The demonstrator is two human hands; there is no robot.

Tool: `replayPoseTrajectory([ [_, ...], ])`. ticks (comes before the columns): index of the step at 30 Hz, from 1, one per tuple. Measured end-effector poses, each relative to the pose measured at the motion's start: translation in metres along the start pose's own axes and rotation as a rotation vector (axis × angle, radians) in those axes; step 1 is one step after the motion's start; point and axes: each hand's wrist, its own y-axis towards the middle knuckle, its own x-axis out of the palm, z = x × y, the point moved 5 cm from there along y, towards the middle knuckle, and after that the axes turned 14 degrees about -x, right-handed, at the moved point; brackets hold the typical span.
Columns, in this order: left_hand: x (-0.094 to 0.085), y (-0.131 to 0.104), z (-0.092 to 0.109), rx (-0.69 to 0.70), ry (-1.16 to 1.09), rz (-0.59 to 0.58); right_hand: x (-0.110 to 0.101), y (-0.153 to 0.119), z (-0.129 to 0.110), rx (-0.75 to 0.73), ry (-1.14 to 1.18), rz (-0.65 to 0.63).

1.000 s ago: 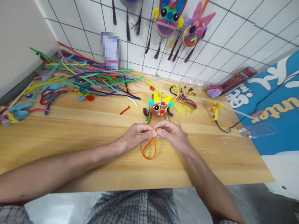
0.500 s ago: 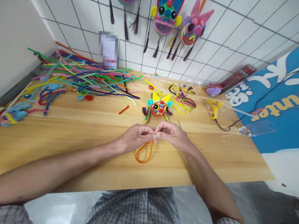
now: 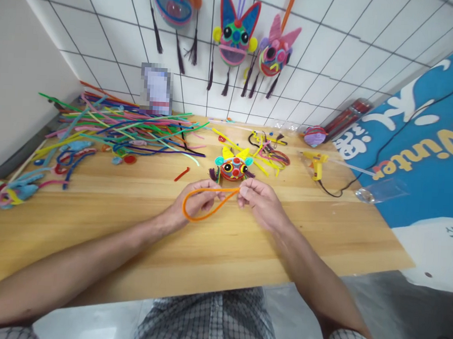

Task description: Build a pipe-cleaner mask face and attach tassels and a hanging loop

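Observation:
An orange pipe cleaner (image 3: 194, 220) is bent into a teardrop loop above the table. The fingertips of my right hand (image 3: 262, 201) pinch its narrow end. Both strands stretch leftward, passing in front of my left hand (image 3: 194, 200), whose fingers are loosely bent behind the loop and do not visibly grip it. Just beyond my hands lies a colourful face ornament (image 3: 232, 168) with yellow horns, turquoise ears and dark tassels; my hands partly cover its lower side.
Many pipe cleaners (image 3: 137, 129) are heaped at the back left. A short red piece (image 3: 181, 173) lies left of the ornament. A yellow glue gun (image 3: 317, 166) with its cord rests at the right, near a clear plastic bag (image 3: 380, 192). Finished masks (image 3: 237, 41) hang on the wall.
The orange loop has swung from hanging down to pointing left. My left fingers have come away from my right fingertips, which keep the narrow end. The view has tilted upward slightly.

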Motion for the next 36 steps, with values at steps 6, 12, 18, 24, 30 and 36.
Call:
replayPoseTrajectory([
  [6,0.023,-0.019,0.008,0.132,-0.115,0.129,0.019,-0.006,0.011,-0.103,0.059,0.135],
  [12,0.028,-0.010,0.012,0.106,-0.230,0.120,0.025,-0.011,0.014,-0.196,0.020,0.169],
  [18,0.020,-0.009,0.033,0.139,-0.373,0.157,0.015,-0.013,0.002,-0.220,-0.008,0.254],
  [24,0.003,-0.020,0.055,0.152,-0.475,0.228,0.003,-0.012,-0.012,-0.235,-0.022,0.283],
  [30,-0.008,-0.030,0.065,0.235,-0.474,0.272,0.005,-0.014,-0.019,-0.231,-0.006,0.303],
  [36,-0.041,-0.036,0.087,0.384,-0.537,0.354,-0.002,-0.011,-0.029,-0.280,0.023,0.386],
])
